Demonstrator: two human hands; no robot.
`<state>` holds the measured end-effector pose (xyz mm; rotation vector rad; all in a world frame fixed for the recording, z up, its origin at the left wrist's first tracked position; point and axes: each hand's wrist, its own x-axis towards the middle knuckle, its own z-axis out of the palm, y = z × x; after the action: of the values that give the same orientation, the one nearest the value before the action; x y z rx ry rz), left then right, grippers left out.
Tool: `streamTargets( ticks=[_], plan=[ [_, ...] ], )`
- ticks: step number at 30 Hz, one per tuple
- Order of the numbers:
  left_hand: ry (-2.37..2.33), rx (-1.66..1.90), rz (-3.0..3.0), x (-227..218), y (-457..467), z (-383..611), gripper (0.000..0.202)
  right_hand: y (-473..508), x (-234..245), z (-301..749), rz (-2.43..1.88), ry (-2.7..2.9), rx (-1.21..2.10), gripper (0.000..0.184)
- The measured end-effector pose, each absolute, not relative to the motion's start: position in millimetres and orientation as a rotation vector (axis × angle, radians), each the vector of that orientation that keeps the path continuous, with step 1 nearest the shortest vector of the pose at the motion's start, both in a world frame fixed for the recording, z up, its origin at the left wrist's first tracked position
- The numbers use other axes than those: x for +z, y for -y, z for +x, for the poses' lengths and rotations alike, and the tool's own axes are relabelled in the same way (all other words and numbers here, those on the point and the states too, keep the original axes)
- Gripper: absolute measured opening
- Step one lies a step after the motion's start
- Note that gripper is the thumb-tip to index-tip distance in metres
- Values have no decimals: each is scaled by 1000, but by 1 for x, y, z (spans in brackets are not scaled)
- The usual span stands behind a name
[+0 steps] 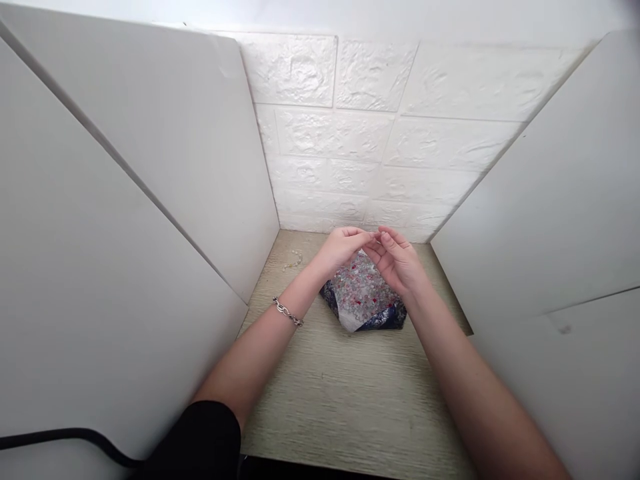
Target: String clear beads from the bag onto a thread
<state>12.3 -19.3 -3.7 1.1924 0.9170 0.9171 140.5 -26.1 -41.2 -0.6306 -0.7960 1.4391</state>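
Observation:
My left hand [344, 248] and my right hand [399, 262] meet above a heap of small beads [363, 290], fingertips almost touching. The left thumb and fingers are pinched together, and what is between them is too small to make out. On the right, thumb and index finger also pinch, with the other fingers loosely curled; anything held there is too tiny to name. The beads are mostly clear and pale, with some pink and red ones. They lie on a dark blue patterned wrapper [383, 319], partly covered by my hands.
A short curved strand of pale beads [294, 261] lies on the wood-grain table [345, 393] at the back left. White panels [200, 153] stand on both sides, and a white brick-textured wall [345, 140] closes the back. A black cable [70, 435] runs at the lower left.

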Motion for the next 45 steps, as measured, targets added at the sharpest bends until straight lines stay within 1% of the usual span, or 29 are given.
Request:
streamTargets(
  ticks=[13,25,45],
  plan=[
    [-904,907,1216,0,21,13,23,27,-38,139,-656,811,1402,23],
    [-879,933,1236,1,22,12,24,29,-36,138,-628,787,1419,18],
    [-912,926,1227,-1,20,12,26,28,-40,139,-685,824,1388,20]
  ],
)
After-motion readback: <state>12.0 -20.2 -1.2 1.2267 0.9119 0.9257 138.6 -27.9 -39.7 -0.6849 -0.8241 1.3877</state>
